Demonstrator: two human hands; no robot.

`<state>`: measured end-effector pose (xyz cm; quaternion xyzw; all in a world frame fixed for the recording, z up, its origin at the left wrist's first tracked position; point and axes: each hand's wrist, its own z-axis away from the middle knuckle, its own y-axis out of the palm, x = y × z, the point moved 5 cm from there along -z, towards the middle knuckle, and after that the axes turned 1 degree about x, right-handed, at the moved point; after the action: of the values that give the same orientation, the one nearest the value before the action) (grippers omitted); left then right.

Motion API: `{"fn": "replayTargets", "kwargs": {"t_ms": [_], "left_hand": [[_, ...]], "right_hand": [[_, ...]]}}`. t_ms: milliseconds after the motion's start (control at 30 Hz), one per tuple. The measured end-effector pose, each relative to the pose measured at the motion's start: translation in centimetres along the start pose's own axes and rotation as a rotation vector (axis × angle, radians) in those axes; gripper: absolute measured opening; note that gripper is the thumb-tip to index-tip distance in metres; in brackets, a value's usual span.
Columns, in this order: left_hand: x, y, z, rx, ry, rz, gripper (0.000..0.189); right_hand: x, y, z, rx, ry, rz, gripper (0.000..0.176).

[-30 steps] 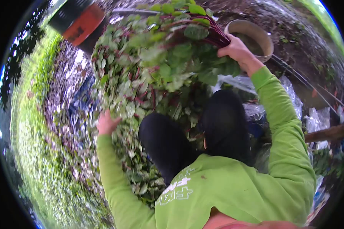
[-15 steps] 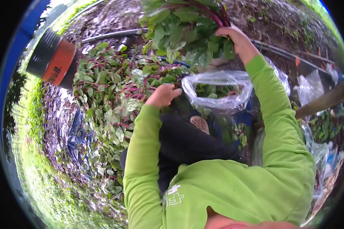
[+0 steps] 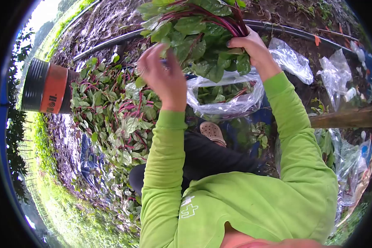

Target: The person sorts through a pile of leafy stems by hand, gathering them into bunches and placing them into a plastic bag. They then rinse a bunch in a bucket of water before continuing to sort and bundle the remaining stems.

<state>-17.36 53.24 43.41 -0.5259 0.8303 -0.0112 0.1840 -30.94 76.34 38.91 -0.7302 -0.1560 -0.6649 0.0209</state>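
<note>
A bunch of red-stemmed leafy greens (image 3: 198,35) hangs from my right hand (image 3: 254,47), which is wrapped round its thick stems at the upper middle. The leaves spread out to the left of the grip. My left hand (image 3: 163,76) is raised at the near left of those leaves, blurred, its thumb apart from the fingers and nothing showing in it. Below the bunch stands a clear plastic bag (image 3: 225,110) with its rim folded wide, and leafy greens (image 3: 223,94) lie inside it.
A large heap of cut red-stemmed greens (image 3: 115,111) lies to the left. Beside it a black and orange drum (image 3: 49,87) rests on its side. Loose plastic bags (image 3: 291,62) and a wooden post (image 3: 343,116) are at the right. A clog (image 3: 212,131) shows below the bag.
My left hand has risen from beside the bag's rim up to the leaves. The bunch in my right hand has shifted slightly left and is still gripped by its stems.
</note>
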Motion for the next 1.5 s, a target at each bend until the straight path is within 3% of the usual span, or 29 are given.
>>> {"fn": "replayTargets", "kwargs": {"t_ms": [100, 333, 467, 533, 600, 633, 667, 700, 733, 767, 800, 833, 867, 900, 933, 967, 1000, 1033, 1133, 1167, 1233, 1300, 1333, 1400, 1433, 1500], "left_hand": [[-0.7, 4.2, -0.3, 0.3, 0.008, 0.082, 0.017], [-1.7, 4.4, 0.5, 0.534, 0.21, -0.259, 0.03], [-0.4, 1.7, 0.1, 0.535, 0.313, -0.325, 0.03], [2.2, -1.1, -0.5, 0.449, 0.327, -0.389, 0.033], [7.8, -6.6, -0.5, 0.55, -0.011, -0.391, 0.039], [10.0, -10.7, -0.2, 0.399, 0.121, -0.426, 0.041], [11.8, -15.2, 0.0, 0.405, 0.031, -0.385, 0.042], [15.6, -20.5, 1.6, 0.394, -0.161, -0.542, 0.038], [20.7, -27.3, 4.3, 0.531, -0.434, -0.768, 0.043], [25.2, -34.4, 8.1, 0.676, -0.514, -1.075, 0.043], [23.0, -38.6, 9.6, 0.732, -0.589, -1.358, 0.064], [25.5, -46.3, 15.0, 0.709, -0.807, -1.319, 0.085], [19.9, -46.7, 14.6, 0.826, -1.104, -1.526, 0.092], [21.2, -53.1, 19.2, 0.953, -1.156, -1.588, 0.096], [17.4, -53.5, 19.5, 0.92, -1.215, -1.636, 0.094], [13.6, -53.7, 20.2, 0.79, -1.456, -1.694, 0.095], [12.3, -54.9, 22.0, 0.7, -1.516, -1.728, 0.097], [11.6, -56.3, 24.1, 0.608, -1.579, -1.757, 0.099], [12.1, -55.0, 27.7, 0.566, -1.608, -1.689, 0.099], [11.6, -50.7, 24.6, 0.575, -1.554, -1.559, 0.095], [15.2, -47.4, 22.9, 0.549, -1.304, -1.425, 0.087], [19.7, -43.1, 20.8, 0.398, -1.031, -1.046, 0.083], [18.9, -36.5, 15.9, 0.401, -0.972, -0.976, 0.081], [18.5, -26.7, 10.4, 0.384, -0.796, -0.549, 0.07], [17.6, -22.0, 8.4, 0.432, -0.686, -0.567, 0.065], [15.8, -13.3, 6.2, 0.547, -0.683, -0.246, 0.059]], "right_hand": [[-0.7, 0.6, 0.7, -0.01, -0.061, 0.001, 0.057], [0.0, 1.1, 3.1, -0.017, -0.159, 0.144, 0.057], [-1.0, 1.7, 2.8, 0.005, -0.201, 0.354, 0.07], [1.5, 3.6, 3.7, 0.073, -0.204, 0.087, 0.069], [3.7, 3.9, 3.1, 0.086, -0.204, -0.036, 0.067], [4.3, 3.0, 2.1, 0.059, -0.204, -0.028, 0.065], [4.9, 2.3, 0.9, 0.03, -0.204, -0.021, 0.064], [6.2, 1.7, -0.2, -0.028, -0.303, -0.024, 0.06], [7.5, 0.8, -1.9, -0.108, -0.384, 0.052, 0.059], [8.6, -0.1, -3.7, -0.19, -0.46, 0.129, 0.058], [9.6, -0.9, -5.0, -0.273, -0.533, 0.205, 0.057], [10.9, -1.4, -5.7, -0.367, -0.615, 0.396, 0.058], [12.2, -1.7, -6.2, -0.462, -0.69, 0.588, 0.059], [12.9, -1.9, -6.8, -0.556, -0.758, 0.784, 0.061], [12.5, -2.2, -8.0, -0.6, -0.71, 0.962, 0.063], [12.0, -2.4, -9.3, -0.639, -0.657, 1.139, 0.066], [11.3, -2.7, -10.9, -0.672, -0.598, 1.317, 0.069], [9.5, -3.0, -11.9, -0.746, -0.872, 1.486, 0.071], [3.3, -1.5, -14.6, -0.333, -0.796, 1.992, 0.074], [0.3, -1.1, -15.8, -0.186, -0.907, 1.97, 0.074], [-5.5, 0.9, -17.6, 0.132, -0.791, 2.068, 0.067], [-9.2, 2.7, -18.9, 0.336, -0.732, 2.055, 0.052], [-10.7, 3.5, -19.5, 0.408, -0.68, 2.047, 0.041], [-14.6, 3.5, -21.1, 0.611, -0.512, 2.022, 0.047], [-16.3, 3.7, -21.7, 0.637, -0.507, 2.036, 0.037], [-19.9, 3.2, -23.6, 0.758, -0.468, 2.069, 0.026]]}}
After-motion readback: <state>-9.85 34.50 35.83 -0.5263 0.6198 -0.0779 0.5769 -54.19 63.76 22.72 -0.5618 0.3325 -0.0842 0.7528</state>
